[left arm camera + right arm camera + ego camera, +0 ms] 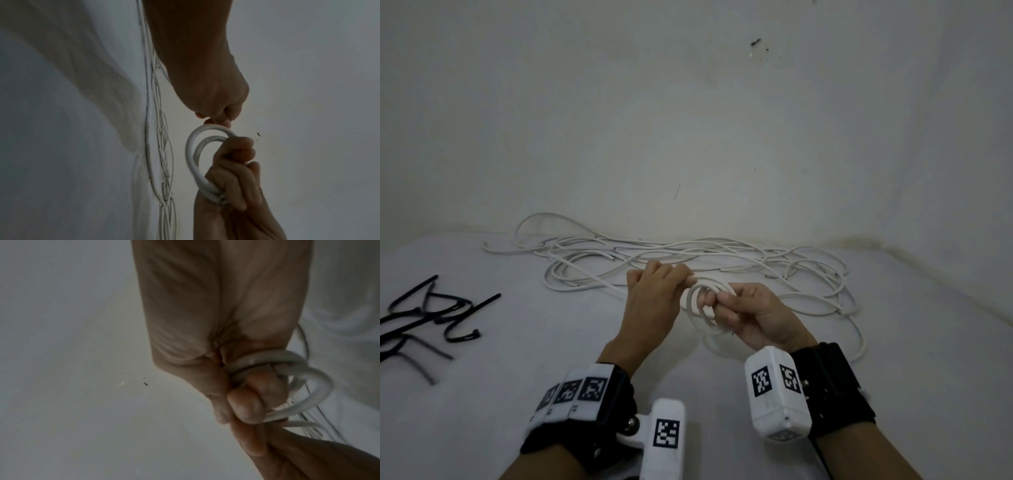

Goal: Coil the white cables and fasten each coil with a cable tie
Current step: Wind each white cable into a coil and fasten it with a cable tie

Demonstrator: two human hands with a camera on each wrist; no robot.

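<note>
Between both hands (650,301) (753,318), coil (705,308) clears table edge (928,274).

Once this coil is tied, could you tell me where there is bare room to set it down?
Bare sheet lies between the black cable ties at left and the left hand, and along the near edge right of the right hand. Behind the coil, the loose white cables crowd the surface up to the wall.

coil (703,308): small white loops, held upright between both hands
cables (722,260): loose white tangle behind
ties (431,318): black, scattered left
</note>
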